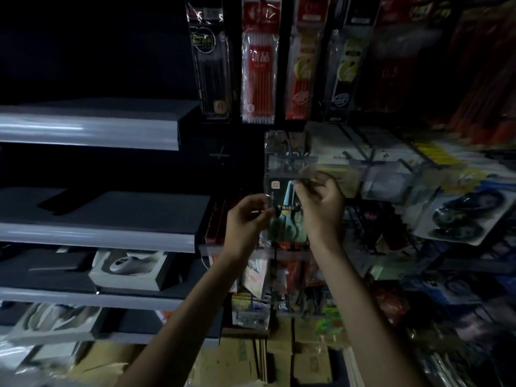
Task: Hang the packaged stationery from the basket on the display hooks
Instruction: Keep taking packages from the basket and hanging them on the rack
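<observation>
We hold the pack (282, 196) upright at mid-scene, just below the hanging refill packs (259, 74). It is a flat rectangular card under glossy clear plastic, and the teal item with looped handles looks like scissors. Our left hand (245, 219) pinches its left edge, fingers curled. Our right hand (321, 208) pinches the upper right part near the clear top flap. Smooth grey shelves (92, 132) sit to the left, with matte cardboard boxes (243, 356) near the bottom.

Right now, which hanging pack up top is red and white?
The second pack from the left: red-and-white sticks, between a black pack and a red-yellow one.
</observation>
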